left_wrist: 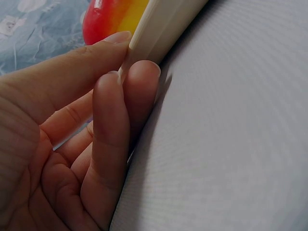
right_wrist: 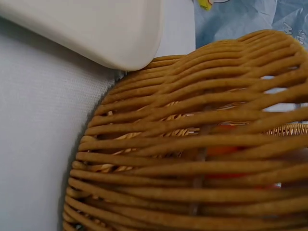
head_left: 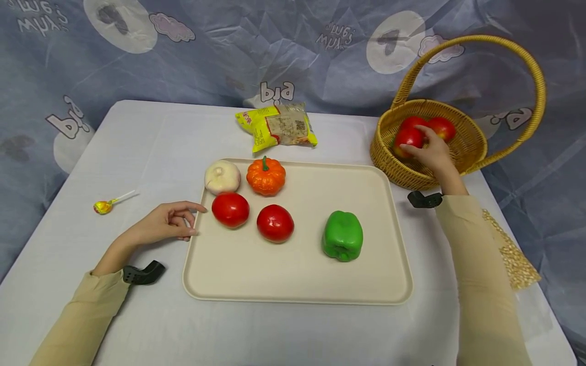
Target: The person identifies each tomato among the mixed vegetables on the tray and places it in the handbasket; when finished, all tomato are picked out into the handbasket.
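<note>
My right hand point(head_left: 432, 151) reaches into the wicker basket point(head_left: 382, 152), its thumb and fingers curled round a red apple point(head_left: 406, 138). Two more red apples point(head_left: 441, 128) lie beside that one. In the right wrist view the basket's woven wall point(right_wrist: 192, 144) hides the hand. At the left rim of the beige tray point(head_left: 297, 284), my left hand point(head_left: 167, 222) pinches the edge between its fingertips. Close to those fingers sits a smooth red fruit point(head_left: 230, 209), yellow on its lower side in the left wrist view. Another red fruit point(head_left: 275, 223) lies to its right.
The tray also bears a garlic bulb point(head_left: 222, 177), a small orange pumpkin point(head_left: 266, 176) and a green bell pepper point(head_left: 343, 236). Behind it lies a yellow snack bag point(head_left: 279, 127). A lollipop point(head_left: 104, 206) is at left, a gold glittery piece point(head_left: 513, 254) beside the right sleeve. The basket handle point(head_left: 535, 86) arches high.
</note>
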### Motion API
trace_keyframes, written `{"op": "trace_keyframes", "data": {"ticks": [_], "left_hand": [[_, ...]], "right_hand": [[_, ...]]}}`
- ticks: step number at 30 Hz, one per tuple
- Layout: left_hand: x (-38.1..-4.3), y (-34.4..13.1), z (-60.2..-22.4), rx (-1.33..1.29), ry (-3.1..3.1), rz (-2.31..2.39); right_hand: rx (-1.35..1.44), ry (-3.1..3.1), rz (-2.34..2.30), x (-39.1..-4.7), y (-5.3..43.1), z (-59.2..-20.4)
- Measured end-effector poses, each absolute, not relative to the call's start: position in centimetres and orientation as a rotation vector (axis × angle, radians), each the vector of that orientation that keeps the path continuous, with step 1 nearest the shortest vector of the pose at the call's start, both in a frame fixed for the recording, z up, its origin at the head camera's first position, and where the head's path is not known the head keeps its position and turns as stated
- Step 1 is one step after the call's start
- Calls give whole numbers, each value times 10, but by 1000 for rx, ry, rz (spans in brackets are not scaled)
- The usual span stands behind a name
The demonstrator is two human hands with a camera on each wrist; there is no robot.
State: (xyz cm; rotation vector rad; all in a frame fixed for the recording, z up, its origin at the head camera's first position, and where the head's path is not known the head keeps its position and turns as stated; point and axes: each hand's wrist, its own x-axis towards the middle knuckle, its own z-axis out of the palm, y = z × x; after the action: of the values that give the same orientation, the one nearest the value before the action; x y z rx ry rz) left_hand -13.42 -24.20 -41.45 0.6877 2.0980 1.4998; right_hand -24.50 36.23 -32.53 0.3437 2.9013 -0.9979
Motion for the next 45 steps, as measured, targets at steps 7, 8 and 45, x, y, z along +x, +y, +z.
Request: {"op": "trace_keyframes", "data": {"ticks": [7,8,45], "left_hand": [[-133,-241,-414,709,2084,1507],[-133,-241,-414,715,2082,1509],[-134,-241,-414,716,2104,1501]], "right_hand": [[320,2904,-923,-251,364,-325],[318,2902,-918,-251,365,-326],[199,2907,-1081,-222,350,-311]]}}
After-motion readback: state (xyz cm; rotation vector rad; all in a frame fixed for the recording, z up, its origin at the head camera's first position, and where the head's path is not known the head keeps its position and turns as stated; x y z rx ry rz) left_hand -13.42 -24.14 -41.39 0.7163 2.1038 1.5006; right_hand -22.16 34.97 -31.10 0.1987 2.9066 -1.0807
